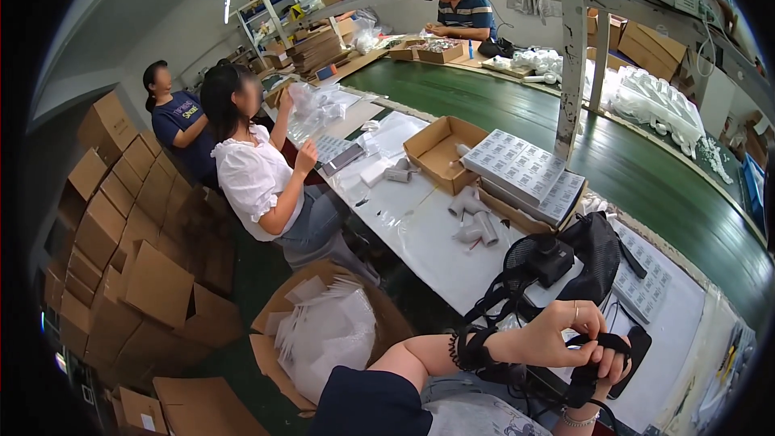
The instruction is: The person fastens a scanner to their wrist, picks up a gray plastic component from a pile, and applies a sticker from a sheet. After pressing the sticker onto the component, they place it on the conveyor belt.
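My left hand (557,337) pinches a black strap (607,342) between thumb and fingers, at the right side of the table. The strap runs over my right hand (612,365), whose fingers are curled in; what they hold, if anything, is hidden. Black straps and a dark coiled band (462,349) circle my left wrist. Around my right wrist are a black band (583,391) and a bracelet (580,420). Beyond my hands lies a black mesh bag or cap with straps (593,246), with a small black box-shaped device (550,260) beside it. A dark phone-like slab (634,359) lies by my right hand.
Grey pipe-shaped parts (476,228), an open carton (440,145) and stacked label sheets or boxes (517,163) stand farther along the table (412,226). A metal post (571,56) rises by the green conveyor (484,105). Left are co-workers, a carton of white pouches (327,339) and stacked cartons (105,226).
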A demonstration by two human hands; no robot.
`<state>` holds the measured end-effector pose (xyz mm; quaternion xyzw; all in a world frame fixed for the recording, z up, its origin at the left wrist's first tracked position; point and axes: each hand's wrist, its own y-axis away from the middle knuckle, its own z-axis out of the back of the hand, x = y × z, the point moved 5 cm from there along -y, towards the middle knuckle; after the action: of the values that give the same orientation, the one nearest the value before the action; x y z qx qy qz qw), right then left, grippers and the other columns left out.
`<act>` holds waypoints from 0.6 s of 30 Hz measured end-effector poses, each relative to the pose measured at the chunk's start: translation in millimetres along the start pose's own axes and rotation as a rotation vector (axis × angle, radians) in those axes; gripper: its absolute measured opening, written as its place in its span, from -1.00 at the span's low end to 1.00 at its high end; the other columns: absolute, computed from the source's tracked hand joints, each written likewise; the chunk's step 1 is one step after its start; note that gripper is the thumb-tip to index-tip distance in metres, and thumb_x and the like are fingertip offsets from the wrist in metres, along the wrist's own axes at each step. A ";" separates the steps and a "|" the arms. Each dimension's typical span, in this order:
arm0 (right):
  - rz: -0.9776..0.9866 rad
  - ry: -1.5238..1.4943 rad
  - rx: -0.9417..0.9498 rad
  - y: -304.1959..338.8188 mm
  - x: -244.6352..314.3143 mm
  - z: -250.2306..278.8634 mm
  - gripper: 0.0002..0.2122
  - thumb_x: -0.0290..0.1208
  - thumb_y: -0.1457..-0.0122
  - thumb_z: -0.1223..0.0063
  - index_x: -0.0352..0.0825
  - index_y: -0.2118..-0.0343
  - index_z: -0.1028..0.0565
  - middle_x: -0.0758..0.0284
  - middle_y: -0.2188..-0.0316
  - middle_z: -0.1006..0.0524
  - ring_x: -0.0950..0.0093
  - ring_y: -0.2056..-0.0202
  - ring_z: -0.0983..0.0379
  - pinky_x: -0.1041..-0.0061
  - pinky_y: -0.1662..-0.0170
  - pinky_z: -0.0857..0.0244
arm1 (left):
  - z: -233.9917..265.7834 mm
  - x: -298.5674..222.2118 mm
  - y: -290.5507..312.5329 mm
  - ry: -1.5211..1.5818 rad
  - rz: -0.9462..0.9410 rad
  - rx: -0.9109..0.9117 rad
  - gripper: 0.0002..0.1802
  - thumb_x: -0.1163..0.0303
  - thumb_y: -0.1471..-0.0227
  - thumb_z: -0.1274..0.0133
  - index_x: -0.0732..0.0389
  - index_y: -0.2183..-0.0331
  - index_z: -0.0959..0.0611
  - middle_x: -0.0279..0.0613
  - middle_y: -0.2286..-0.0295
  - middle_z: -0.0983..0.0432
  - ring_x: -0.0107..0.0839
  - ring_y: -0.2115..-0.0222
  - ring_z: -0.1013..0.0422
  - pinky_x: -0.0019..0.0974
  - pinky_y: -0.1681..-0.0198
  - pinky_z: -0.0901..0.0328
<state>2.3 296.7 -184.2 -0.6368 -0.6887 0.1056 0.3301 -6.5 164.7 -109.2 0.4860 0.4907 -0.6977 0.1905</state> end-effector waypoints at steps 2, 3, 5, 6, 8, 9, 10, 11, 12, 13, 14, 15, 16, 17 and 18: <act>0.028 0.027 -0.019 2.7 -0.3 1.4 -0.45 -0.29 -0.22 0.54 -0.18 0.93 -0.27 0.34 0.83 -0.33 0.34 0.51 -0.36 0.45 0.22 -0.25 | -1.4 4.1 1.2 0.084 0.008 -0.070 -0.86 0.60 0.27 -0.07 0.31 0.54 -0.43 -0.14 0.40 -0.42 -0.53 0.40 -0.36 -0.49 0.35 -0.29; 0.047 0.008 -0.017 3.6 -0.2 1.7 -0.45 -0.29 -0.22 0.55 -0.17 0.93 -0.28 0.35 0.82 -0.34 0.34 0.48 -0.36 0.46 0.19 -0.23 | -4.1 5.9 2.3 0.083 0.009 -0.070 -0.86 0.60 0.27 -0.07 0.31 0.54 -0.43 -0.14 0.40 -0.42 -0.53 0.40 -0.36 -0.49 0.35 -0.29; 0.085 -0.028 -0.013 4.6 0.6 2.4 -0.44 -0.30 -0.23 0.57 -0.17 0.92 -0.29 0.36 0.78 -0.36 0.33 0.42 -0.34 0.48 0.15 -0.19 | -6.8 11.2 4.7 0.168 0.026 -0.133 -0.87 0.62 0.25 -0.04 0.31 0.53 -0.42 -0.13 0.37 -0.42 -0.54 0.39 -0.36 -0.51 0.34 -0.29; 0.085 -0.029 -0.013 4.3 0.7 2.4 -0.44 -0.30 -0.23 0.57 -0.17 0.92 -0.29 0.36 0.78 -0.36 0.33 0.42 -0.34 0.48 0.15 -0.19 | -7.1 13.5 5.0 0.211 0.035 -0.165 -0.87 0.63 0.25 -0.02 0.31 0.53 -0.42 -0.13 0.36 -0.41 -0.55 0.39 -0.36 -0.51 0.34 -0.29; 0.089 0.032 0.006 3.4 2.0 0.8 -0.45 -0.31 -0.24 0.55 -0.15 0.92 -0.25 0.37 0.79 -0.34 0.36 0.44 -0.32 0.50 0.16 -0.18 | -9.7 15.9 3.5 0.218 0.046 -0.161 -0.88 0.63 0.24 -0.01 0.30 0.52 -0.41 -0.15 0.36 -0.40 -0.55 0.39 -0.35 -0.51 0.32 -0.28; 0.092 0.063 0.016 3.4 2.8 0.4 -0.46 -0.32 -0.25 0.55 -0.15 0.92 -0.24 0.37 0.79 -0.32 0.38 0.46 -0.31 0.52 0.17 -0.18 | -11.5 16.8 2.7 0.227 0.056 -0.155 -0.88 0.63 0.23 0.00 0.30 0.52 -0.40 -0.16 0.37 -0.39 -0.55 0.39 -0.34 -0.51 0.30 -0.28; 0.091 0.062 0.016 4.7 3.7 1.5 -0.46 -0.32 -0.25 0.55 -0.15 0.92 -0.24 0.37 0.79 -0.32 0.38 0.46 -0.31 0.52 0.17 -0.18 | -12.8 17.2 2.2 0.236 0.067 -0.150 -0.88 0.62 0.22 0.01 0.29 0.51 -0.39 -0.17 0.37 -0.37 -0.55 0.39 -0.33 -0.51 0.29 -0.27; 0.089 0.042 0.024 7.5 5.2 2.9 -0.47 -0.33 -0.25 0.55 -0.14 0.92 -0.21 0.38 0.79 -0.31 0.39 0.46 -0.30 0.53 0.17 -0.17 | -12.9 16.6 1.1 0.236 0.067 -0.150 -0.88 0.62 0.22 0.01 0.29 0.51 -0.39 -0.17 0.37 -0.37 -0.55 0.39 -0.33 -0.51 0.29 -0.27; 0.086 0.023 0.031 10.4 6.7 4.1 -0.47 -0.34 -0.25 0.54 -0.13 0.91 -0.19 0.38 0.79 -0.30 0.41 0.46 -0.29 0.54 0.18 -0.16 | -14.1 16.1 -1.0 0.265 0.077 -0.115 -0.87 0.62 0.21 0.02 0.29 0.50 -0.39 -0.19 0.38 -0.36 -0.55 0.38 -0.32 -0.50 0.27 -0.26; 0.084 0.004 0.039 11.9 7.6 4.4 -0.48 -0.35 -0.25 0.54 -0.13 0.91 -0.16 0.38 0.79 -0.28 0.43 0.46 -0.28 0.55 0.18 -0.16 | -15.4 15.5 -3.1 0.295 0.088 -0.079 -0.87 0.61 0.21 0.03 0.29 0.48 -0.38 -0.21 0.40 -0.34 -0.55 0.38 -0.30 -0.50 0.25 -0.25; 0.083 0.000 0.039 10.7 6.4 -1.8 -0.48 -0.35 -0.25 0.54 -0.13 0.91 -0.16 0.38 0.79 -0.28 0.43 0.46 -0.28 0.55 0.18 -0.16 | -16.9 15.9 -3.7 0.321 0.099 -0.045 -0.86 0.61 0.20 0.04 0.29 0.47 -0.37 -0.23 0.41 -0.32 -0.55 0.37 -0.29 -0.50 0.23 -0.24; 0.093 -0.026 -0.027 10.0 5.5 -10.0 -0.49 -0.34 -0.25 0.55 -0.12 0.91 -0.14 0.38 0.80 -0.27 0.44 0.46 -0.27 0.55 0.19 -0.16 | -17.0 17.0 -3.4 0.318 0.101 -0.047 -0.86 0.61 0.20 0.04 0.29 0.47 -0.37 -0.23 0.41 -0.32 -0.55 0.37 -0.29 -0.50 0.23 -0.24; 0.104 -0.050 -0.092 7.9 3.8 -19.8 -0.50 -0.34 -0.25 0.55 -0.11 0.90 -0.12 0.39 0.80 -0.25 0.45 0.46 -0.26 0.55 0.20 -0.16 | -17.3 18.4 -3.3 0.306 0.109 -0.022 -0.85 0.61 0.20 0.04 0.28 0.45 -0.37 -0.25 0.42 -0.31 -0.56 0.37 -0.28 -0.50 0.23 -0.23; 0.115 -0.074 -0.157 7.1 2.8 -22.3 -0.50 -0.34 -0.25 0.55 -0.11 0.89 -0.10 0.39 0.80 -0.24 0.47 0.47 -0.25 0.56 0.21 -0.16 | -17.4 20.3 -3.2 0.294 0.119 0.002 -0.83 0.60 0.20 0.05 0.27 0.44 -0.37 -0.27 0.42 -0.30 -0.56 0.38 -0.26 -0.50 0.22 -0.22; 0.114 -0.076 -0.155 6.5 2.4 -20.2 -0.50 -0.34 -0.25 0.55 -0.11 0.89 -0.10 0.39 0.80 -0.24 0.47 0.47 -0.25 0.56 0.21 -0.16 | -17.5 22.4 -3.2 0.282 0.128 0.026 -0.82 0.60 0.20 0.05 0.27 0.42 -0.36 -0.28 0.43 -0.28 -0.56 0.38 -0.25 -0.50 0.22 -0.21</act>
<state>19.5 294.5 -171.7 -0.6943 -0.6694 0.0944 0.2469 -10.4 186.0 -127.7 0.6118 0.4713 -0.6154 0.1574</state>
